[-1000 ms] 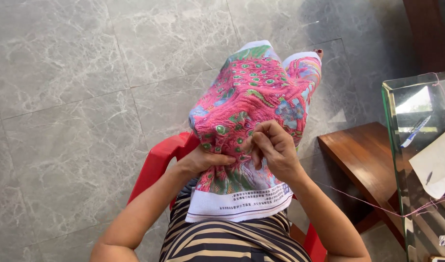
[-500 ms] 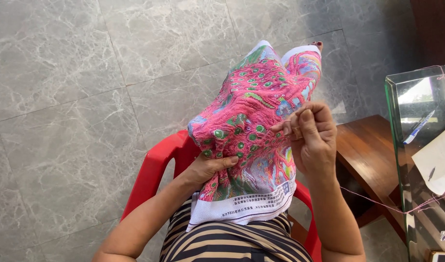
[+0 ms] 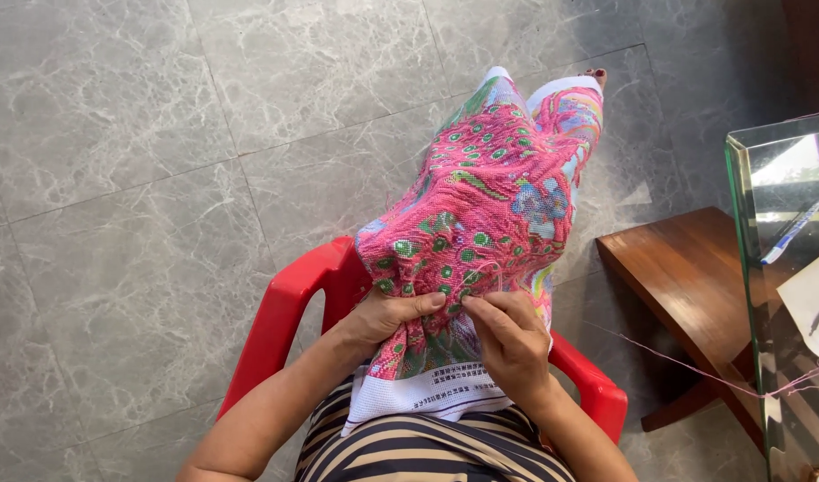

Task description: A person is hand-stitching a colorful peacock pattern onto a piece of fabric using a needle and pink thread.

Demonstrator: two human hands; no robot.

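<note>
A pink embroidered cloth (image 3: 490, 223) with green spots is draped over the lap and raised legs of a person seated on a red plastic chair (image 3: 285, 312). Its lower part is gripped by the left hand (image 3: 396, 314), thumb laid across the stitching. The right hand (image 3: 509, 337) is pinched narrow at the cloth just beside the left — whether a needle is held cannot be told. A pink thread (image 3: 695, 364) is stretched toward a glass counter (image 3: 748, 295) — a wooden stool (image 3: 686, 268) stands beside it on the grey tiled floor (image 3: 115, 178).
</note>
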